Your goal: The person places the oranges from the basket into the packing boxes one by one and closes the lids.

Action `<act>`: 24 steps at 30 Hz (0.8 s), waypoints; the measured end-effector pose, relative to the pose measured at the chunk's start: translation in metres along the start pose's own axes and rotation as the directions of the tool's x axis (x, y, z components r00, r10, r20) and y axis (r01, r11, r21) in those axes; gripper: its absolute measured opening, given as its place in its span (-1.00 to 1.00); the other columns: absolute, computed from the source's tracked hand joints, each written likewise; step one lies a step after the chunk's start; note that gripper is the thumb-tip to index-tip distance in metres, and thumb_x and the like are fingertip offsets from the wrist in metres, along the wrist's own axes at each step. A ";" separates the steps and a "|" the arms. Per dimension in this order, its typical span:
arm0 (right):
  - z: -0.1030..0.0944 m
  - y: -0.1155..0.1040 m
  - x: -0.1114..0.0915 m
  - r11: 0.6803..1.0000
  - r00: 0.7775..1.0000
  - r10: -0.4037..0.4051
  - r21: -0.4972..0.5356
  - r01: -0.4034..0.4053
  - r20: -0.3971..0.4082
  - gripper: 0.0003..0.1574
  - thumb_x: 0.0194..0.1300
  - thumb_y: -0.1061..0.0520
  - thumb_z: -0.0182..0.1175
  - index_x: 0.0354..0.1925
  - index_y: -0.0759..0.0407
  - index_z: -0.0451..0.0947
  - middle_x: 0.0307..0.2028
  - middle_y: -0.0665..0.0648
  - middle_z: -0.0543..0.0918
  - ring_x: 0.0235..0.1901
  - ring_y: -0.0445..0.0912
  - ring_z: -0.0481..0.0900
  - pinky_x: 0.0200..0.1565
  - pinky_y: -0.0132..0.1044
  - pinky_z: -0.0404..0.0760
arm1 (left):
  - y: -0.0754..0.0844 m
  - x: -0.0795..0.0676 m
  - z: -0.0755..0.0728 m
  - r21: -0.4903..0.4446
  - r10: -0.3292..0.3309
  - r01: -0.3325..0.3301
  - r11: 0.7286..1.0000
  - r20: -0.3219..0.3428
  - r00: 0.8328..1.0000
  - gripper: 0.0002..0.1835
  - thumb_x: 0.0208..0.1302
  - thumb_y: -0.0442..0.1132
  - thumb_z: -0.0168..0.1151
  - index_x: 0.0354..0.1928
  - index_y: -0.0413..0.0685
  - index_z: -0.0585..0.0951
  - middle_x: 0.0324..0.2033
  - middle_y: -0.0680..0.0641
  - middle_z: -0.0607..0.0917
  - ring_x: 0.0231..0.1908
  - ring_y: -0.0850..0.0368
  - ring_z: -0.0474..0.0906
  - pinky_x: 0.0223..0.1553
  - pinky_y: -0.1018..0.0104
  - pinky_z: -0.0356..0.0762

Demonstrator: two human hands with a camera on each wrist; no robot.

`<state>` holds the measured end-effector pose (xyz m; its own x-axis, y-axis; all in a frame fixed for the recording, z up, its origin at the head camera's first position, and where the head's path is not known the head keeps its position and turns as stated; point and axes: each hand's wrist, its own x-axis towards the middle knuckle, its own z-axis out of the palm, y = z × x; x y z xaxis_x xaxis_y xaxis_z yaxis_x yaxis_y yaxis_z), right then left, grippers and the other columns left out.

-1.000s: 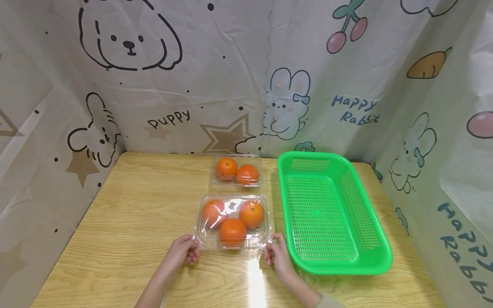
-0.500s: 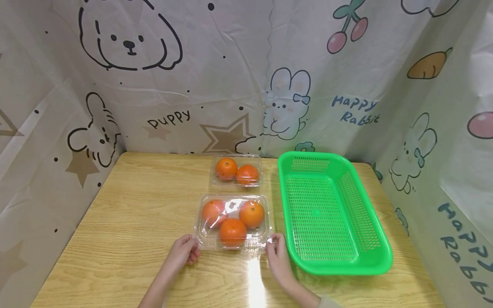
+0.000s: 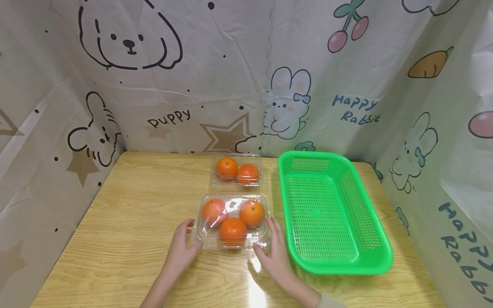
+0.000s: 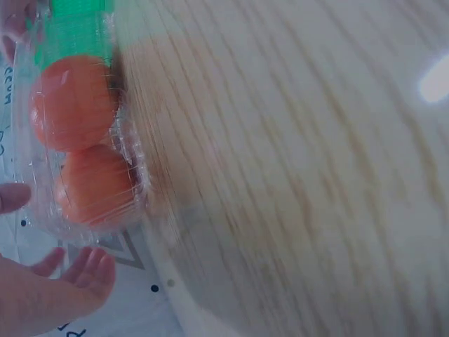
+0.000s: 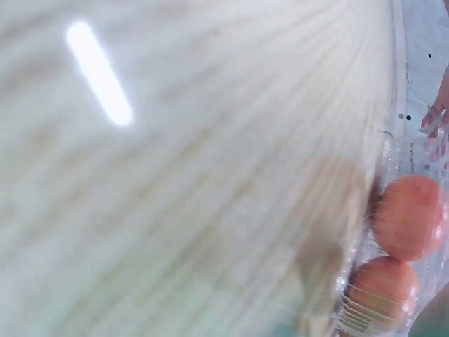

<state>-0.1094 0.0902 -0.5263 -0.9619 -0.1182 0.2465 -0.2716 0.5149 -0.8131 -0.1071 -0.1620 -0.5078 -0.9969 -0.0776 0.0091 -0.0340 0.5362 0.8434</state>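
Observation:
In the head view, a clear plastic fruit box (image 3: 209, 243) with a lid sits on the table near me. Three round orange fruits (image 3: 233, 232) show inside it. My left hand (image 3: 180, 250) is at its front left corner, thumb and fingers spread apart. On the opposite side, my right hand (image 3: 276, 259) has its thumb by the front edge and its fingers along the right side. The left wrist view shows the left hand (image 4: 56, 298) beside the box with fingers loosely extended. Whether either hand touches the plastic is hard to tell.
Behind stands a smaller clear box (image 3: 236, 183) with two orange fruits (image 3: 227, 168). A green plastic basket (image 3: 337, 267) lies close to my right hand. Printed cloth (image 3: 215, 85) encloses the wooden table (image 3: 135, 205) at the back and sides.
Both hands have left the front corners of the near box, where their fingers were curled, and have spread forward along its two sides. The box has stayed in place.

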 end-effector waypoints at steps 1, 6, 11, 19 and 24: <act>-0.001 -0.001 0.002 0.999 1.000 -0.021 -0.029 0.021 0.011 -0.06 0.07 0.15 0.25 0.34 0.21 0.05 0.38 0.21 -0.04 0.30 0.22 0.04 0.10 0.29 0.13 | 0.000 0.000 0.000 0.022 0.034 -0.034 0.999 -0.006 0.999 -0.30 -0.08 -0.46 0.21 0.20 -0.33 0.24 0.10 -0.32 0.35 0.08 -0.25 0.29 0.05 -0.15 0.30; -0.005 -0.007 0.010 0.966 0.988 -0.127 -0.214 0.142 0.082 -0.13 0.09 0.01 0.25 0.30 0.16 0.15 0.36 0.23 0.04 0.30 0.17 0.06 0.13 0.24 0.15 | 0.002 0.000 0.001 0.148 0.152 -0.151 0.977 0.001 0.988 -0.17 -0.22 -0.44 0.29 0.24 -0.26 0.24 0.22 -0.30 0.25 0.22 -0.30 0.13 0.13 -0.26 0.12; -0.007 -0.006 0.014 0.890 0.962 -0.237 -0.367 0.271 0.136 -0.18 0.10 -0.08 0.22 0.26 0.18 0.22 0.33 0.23 0.13 0.30 0.16 0.08 0.18 0.18 0.12 | 0.007 -0.001 0.002 0.244 0.236 -0.232 0.942 0.013 0.972 -0.18 -0.24 -0.39 0.32 0.24 -0.17 0.30 0.25 -0.25 0.24 0.23 -0.27 0.13 0.07 -0.31 0.17; -0.008 -0.009 0.018 0.798 0.919 -0.337 -0.456 0.394 0.205 -0.29 0.10 -0.05 0.21 0.19 0.16 0.33 0.28 0.23 0.24 0.26 0.14 0.19 0.19 0.09 0.18 | 0.011 0.001 0.005 0.370 0.388 -0.373 0.851 0.037 0.921 -0.27 -0.18 -0.32 0.36 0.17 -0.22 0.40 0.22 -0.24 0.32 0.19 -0.25 0.21 0.14 -0.22 0.14; -0.007 -0.009 0.019 0.765 0.906 -0.357 -0.485 0.424 0.229 -0.35 0.12 -0.06 0.20 0.15 0.15 0.38 0.22 0.22 0.33 0.22 0.13 0.26 0.15 0.08 0.28 | 0.015 0.001 0.007 0.401 0.386 -0.381 0.833 0.071 0.920 -0.30 -0.14 -0.26 0.34 0.17 -0.17 0.42 0.21 -0.22 0.34 0.20 -0.24 0.20 0.12 -0.21 0.18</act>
<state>-0.1249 0.0891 -0.5108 -0.7811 -0.4851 0.3931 -0.6008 0.7553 -0.2617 -0.1089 -0.1485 -0.4990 -0.9351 0.1953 0.2958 0.3230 0.8132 0.4841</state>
